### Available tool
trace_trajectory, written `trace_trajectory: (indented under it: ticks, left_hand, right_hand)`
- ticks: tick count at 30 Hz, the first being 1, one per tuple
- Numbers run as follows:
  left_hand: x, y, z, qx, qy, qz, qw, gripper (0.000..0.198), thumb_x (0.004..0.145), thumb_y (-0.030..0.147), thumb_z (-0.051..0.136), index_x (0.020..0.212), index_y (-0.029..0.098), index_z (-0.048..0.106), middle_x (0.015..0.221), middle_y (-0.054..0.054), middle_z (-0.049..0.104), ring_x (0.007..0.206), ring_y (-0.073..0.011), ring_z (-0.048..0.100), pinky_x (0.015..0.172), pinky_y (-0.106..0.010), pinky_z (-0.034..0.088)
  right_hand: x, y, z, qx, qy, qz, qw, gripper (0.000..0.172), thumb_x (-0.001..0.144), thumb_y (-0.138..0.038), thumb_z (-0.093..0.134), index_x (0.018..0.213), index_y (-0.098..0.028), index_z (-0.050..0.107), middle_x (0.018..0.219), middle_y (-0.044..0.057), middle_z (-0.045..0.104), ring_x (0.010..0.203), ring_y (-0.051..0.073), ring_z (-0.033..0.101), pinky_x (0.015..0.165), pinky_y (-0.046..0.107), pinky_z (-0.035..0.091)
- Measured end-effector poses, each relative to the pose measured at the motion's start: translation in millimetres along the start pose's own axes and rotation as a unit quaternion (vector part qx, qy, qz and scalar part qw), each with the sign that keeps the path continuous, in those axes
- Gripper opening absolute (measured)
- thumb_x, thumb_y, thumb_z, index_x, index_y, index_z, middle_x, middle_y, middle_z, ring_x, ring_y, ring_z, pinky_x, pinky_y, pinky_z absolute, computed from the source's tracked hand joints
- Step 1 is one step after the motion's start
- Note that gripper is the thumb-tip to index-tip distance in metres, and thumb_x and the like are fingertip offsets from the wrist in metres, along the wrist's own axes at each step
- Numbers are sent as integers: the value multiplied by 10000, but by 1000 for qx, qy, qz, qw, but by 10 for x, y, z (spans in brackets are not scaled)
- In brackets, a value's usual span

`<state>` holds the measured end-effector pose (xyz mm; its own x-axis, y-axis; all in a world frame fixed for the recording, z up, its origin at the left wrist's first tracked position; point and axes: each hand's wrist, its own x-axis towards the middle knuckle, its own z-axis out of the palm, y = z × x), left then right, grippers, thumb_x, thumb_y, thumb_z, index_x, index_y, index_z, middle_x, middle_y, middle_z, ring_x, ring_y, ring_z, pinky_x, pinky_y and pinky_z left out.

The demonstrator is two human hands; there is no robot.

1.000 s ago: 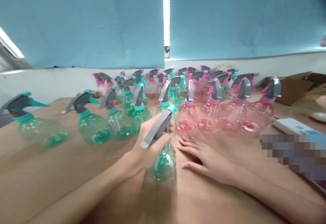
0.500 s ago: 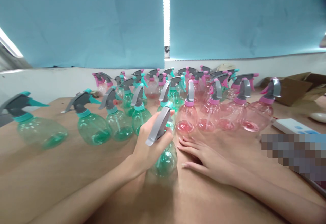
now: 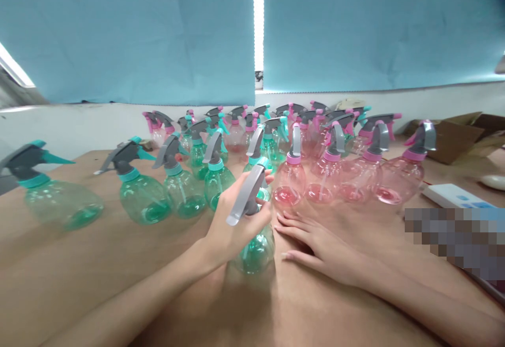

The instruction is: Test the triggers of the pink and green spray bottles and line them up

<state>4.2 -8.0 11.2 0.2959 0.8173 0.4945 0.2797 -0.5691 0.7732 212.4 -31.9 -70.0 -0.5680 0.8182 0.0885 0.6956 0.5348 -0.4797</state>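
My left hand [image 3: 231, 213] is wrapped around the neck of a green spray bottle [image 3: 256, 249] that stands upright on the brown table [image 3: 311, 310]. Its grey lever and teal nozzle rise above my fingers, which partly hide the spray head's collar. To the right, my right hand [image 3: 315, 242] lies flat on the tabletop with its fingers stretched out and nothing in it. Just beyond those fingertips stands a pink spray bottle [image 3: 289, 184]. Another green spray bottle [image 3: 219, 181] is behind my left hand, partly covered by it.
Several more green bottles stand to the left, the nearest a large green bottle [image 3: 63, 202]. A row of pink bottles [image 3: 361, 179] runs right, with mixed ones behind. An open cardboard box [image 3: 453, 136] and a white-and-blue box [image 3: 453, 195] are at the right. Blue blinds [image 3: 126, 37] hang behind.
The left hand's fingers have shifted slightly around the green spray bottle's neck. The bottle stays in place, and the right hand has not moved.
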Motion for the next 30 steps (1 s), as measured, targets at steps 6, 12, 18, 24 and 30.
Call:
trace_trajectory:
  ticks: [6,12,18,24,30]
  left_hand:
    - [-10,-42,-7,19,-11,11,1000,407,778,122,568,1178,198,576,1187,-68,666,731,-112,649,692,-265,556]
    - [-15,-68,-24,23,-25,10,999,442,776,125,574,1210,203,554,1215,-71,656,715,-106,642,695,-265,557]
    - [-23,-67,-25,30,-29,4,999,464,773,121,575,1226,213,543,1248,-72,646,703,-102,634,685,-271,550]
    - [-8,-72,-18,21,-32,0,999,455,772,107,569,1215,210,544,1235,-67,651,698,-92,628,678,-251,540]
    - [3,-54,3,19,-21,5,1000,409,790,127,536,1190,214,551,1190,-45,661,656,-79,602,626,-233,505]
  right_hand:
    - [-3,-11,-23,-6,-2,-2,1000,615,954,-587,466,1472,-258,434,1501,67,465,1411,301,371,1162,526,294]
    - [1,-18,-37,-13,-8,1,1000,617,957,-579,466,1470,-236,439,1513,64,444,1422,295,351,1168,511,295]
    - [7,-35,-53,-10,-20,8,1000,627,960,-584,453,1464,-209,449,1524,77,419,1430,304,333,1169,520,291]
    - [-2,-42,-57,-7,-17,12,1000,620,960,-583,457,1464,-222,447,1524,65,420,1432,300,330,1165,512,304]
    - [-1,-44,-52,-20,-22,11,999,633,966,-587,435,1466,-197,442,1535,69,399,1436,298,323,1171,511,293]
